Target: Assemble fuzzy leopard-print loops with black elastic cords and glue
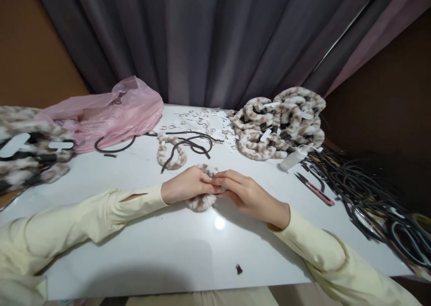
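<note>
A small plush ring, white with brown patches, lies on the table in front of me, partly covered by my hands. My left hand reaches across it, fingers closed on its right side. The fingertips of my right hand are pinched together and meet those of the left at that same side. What lies between the right fingertips is hidden. Just behind, a second plush ring lies flat, with loose black cords beside and across it.
Piled plush rings with white tags stand at the back right and left. A pink plastic bag, white bottle, pink-handled snips, heaped black cords and a short black piece surround me.
</note>
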`<state>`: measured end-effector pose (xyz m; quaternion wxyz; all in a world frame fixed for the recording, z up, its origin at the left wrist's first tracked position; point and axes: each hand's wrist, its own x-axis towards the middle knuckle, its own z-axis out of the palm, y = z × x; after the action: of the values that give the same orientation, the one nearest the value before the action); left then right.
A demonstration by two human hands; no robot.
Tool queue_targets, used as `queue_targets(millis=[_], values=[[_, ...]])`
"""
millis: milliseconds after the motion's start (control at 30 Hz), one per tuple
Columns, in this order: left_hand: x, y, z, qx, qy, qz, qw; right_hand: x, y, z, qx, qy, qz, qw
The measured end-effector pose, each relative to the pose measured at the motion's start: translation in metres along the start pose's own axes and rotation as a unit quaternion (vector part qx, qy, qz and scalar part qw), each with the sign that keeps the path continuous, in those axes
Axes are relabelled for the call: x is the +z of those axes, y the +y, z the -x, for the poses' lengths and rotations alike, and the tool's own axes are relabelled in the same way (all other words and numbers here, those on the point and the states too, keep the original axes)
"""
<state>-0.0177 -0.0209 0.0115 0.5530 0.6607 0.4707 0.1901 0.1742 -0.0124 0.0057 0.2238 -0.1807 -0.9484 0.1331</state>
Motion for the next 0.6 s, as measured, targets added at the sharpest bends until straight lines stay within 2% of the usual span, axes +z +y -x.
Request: queue_targets(millis=[167, 333, 467, 600], values=[[-0.005, 0.004, 0.002, -0.045, -0.073, 0.119, 0.989, 0.008, 0.003, 0.001, 0.011, 0.039, 0.000, 0.999], [-0.014, -0.003, -0.005, -0.080, -0.147, 0.213, 0.963, 0.005, 0.003, 0.000, -0.003, 0.055, 0.062, 0.997], [-0.016, -0.009, -0.011, -0.071, -0.125, 0.236, 0.961, 0.002, 0.003, -0.001, -0.023, 0.052, 0.108, 0.993], [-0.015, -0.007, -0.009, -0.078, -0.118, 0.225, 0.964, 0.000, 0.002, 0.001, -0.036, 0.005, 0.115, 0.993]])
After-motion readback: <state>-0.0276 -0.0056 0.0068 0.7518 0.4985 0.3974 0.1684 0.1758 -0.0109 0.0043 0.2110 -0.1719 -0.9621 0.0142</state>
